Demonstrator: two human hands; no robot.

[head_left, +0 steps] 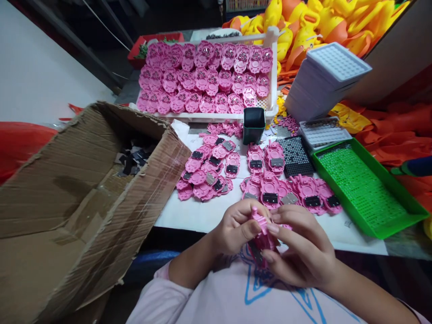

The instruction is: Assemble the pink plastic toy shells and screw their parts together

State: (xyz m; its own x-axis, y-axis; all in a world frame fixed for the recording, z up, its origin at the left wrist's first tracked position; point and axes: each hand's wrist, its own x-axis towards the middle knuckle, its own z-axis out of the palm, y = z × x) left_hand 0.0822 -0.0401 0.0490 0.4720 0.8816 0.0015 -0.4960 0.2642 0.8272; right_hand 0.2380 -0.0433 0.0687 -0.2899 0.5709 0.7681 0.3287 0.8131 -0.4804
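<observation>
Via the head cam, I had the L hand [236, 229] pinched tight on a pink part [262, 231], R hand [300, 245] curled in w/ fingertips closed on it too, by the table's [189, 218] near edge. Pink pcs [203, 177] w/ plates lay beyond, box [135, 216] L, green tray [369, 189] R

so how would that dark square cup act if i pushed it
The dark square cup looks like thin, stiff plastic, so it is probably light and holds its shape. It stands taller than wide, so a push near the rim might tip it. Flat sides make rolling unlikely.
</observation>
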